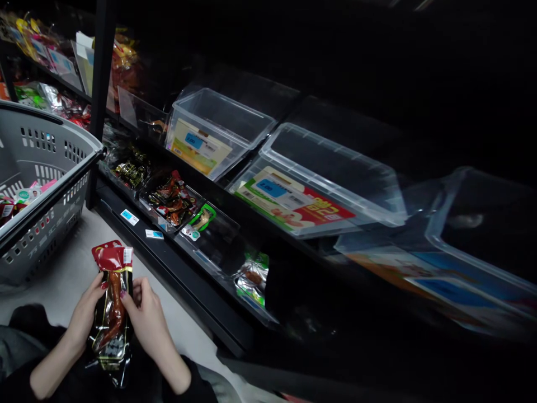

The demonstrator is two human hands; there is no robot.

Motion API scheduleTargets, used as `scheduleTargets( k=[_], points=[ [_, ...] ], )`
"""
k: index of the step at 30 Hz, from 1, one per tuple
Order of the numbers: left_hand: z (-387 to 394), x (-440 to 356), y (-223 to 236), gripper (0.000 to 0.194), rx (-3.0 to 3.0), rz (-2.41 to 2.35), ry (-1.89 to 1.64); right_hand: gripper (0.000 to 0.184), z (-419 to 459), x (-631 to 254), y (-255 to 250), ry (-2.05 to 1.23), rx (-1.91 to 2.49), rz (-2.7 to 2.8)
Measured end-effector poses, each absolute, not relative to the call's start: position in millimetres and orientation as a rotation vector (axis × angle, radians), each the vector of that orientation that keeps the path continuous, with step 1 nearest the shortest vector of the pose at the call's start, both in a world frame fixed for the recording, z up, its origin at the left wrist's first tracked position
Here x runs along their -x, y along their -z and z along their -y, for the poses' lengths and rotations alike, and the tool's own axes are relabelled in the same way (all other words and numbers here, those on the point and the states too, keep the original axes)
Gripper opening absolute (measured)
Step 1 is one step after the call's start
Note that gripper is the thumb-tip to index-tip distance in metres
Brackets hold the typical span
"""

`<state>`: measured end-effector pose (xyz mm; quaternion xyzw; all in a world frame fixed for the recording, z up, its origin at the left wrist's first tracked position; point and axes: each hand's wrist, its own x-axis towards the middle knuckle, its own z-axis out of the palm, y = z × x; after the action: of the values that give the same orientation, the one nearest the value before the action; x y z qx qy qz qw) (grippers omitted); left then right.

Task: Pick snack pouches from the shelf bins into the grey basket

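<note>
Between my two hands is a packaged meat snack (114,305), a long brown piece sealed in clear and black plastic with a red top. My left hand (83,307) grips its left edge, thumb on the front. On the right edge, my right hand (145,313) is closed on the packaging, thumb pressed to the front and some fingers hidden behind. More than one packet seems stacked there, since a second red top shows behind. A grey shopping basket (78,146) with colourful packets in it stands to the left of my hands.
Black shelving runs diagonally ahead. Its lower tray holds dark red packets (174,198), a green packet (205,217) and a silver-green packet (253,278). Above sit clear plastic bins (331,168) with price labels. A black upright post (103,67) rises beside the basket.
</note>
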<state>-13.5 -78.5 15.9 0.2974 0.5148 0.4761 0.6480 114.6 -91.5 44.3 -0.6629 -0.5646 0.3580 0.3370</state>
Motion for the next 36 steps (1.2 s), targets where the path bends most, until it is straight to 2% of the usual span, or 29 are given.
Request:
scheduleTargets(
  k=[2, 4, 6, 10, 13, 18, 22, 25, 30, 32, 36],
  points=[
    [77, 14, -10, 0.042, -0.658, -1.253, -1.096, 0.013, 90, -116, -45, -1.079, 1.666, 1.524],
    [76, 14, -4, 0.042, -0.693, -1.272, -1.110, 0.018, 89, -119, -50, -1.091, 1.613, 1.540],
    [75, 14, 1, 0.041, -0.824, -1.237, -1.132, 0.019, 91, -121, -56, -0.920, 1.660, 1.563],
    [78, 10, 6, 0.039, -1.036, -1.146, -1.131, 0.019, 106, -109, -57, -0.341, 1.917, 1.797],
    [86, 4, 8, 0.042, -0.918, -1.090, -1.108, 0.015, 117, -91, -47, -0.263, 1.973, 1.990],
    [92, 2, 0, 0.040, -0.463, -1.042, -0.951, 0.032, 119, -84, -53, -0.649, 1.755, 1.954],
    [86, 5, -17, 0.046, -0.327, -0.913, -0.879, 0.038, 107, -104, -73, -1.169, 1.514, 1.605],
    [81, 7, -27, 0.050, -0.358, -0.873, -0.871, 0.028, 90, -118, -79, -1.464, 1.442, 1.314],
    [77, 11, -29, 0.047, -0.351, -0.869, -0.941, 0.009, 49, -124, -81, -1.643, 1.328, 1.223],
    [76, 13, -27, 0.049, -0.316, -0.917, -0.971, 0.006, 38, -120, -83, -1.493, 1.409, 1.315],
    [72, 15, -23, 0.051, -0.314, -1.017, -1.100, 0.020, 46, -103, -80, -0.913, 1.632, 1.691]
  ],
)
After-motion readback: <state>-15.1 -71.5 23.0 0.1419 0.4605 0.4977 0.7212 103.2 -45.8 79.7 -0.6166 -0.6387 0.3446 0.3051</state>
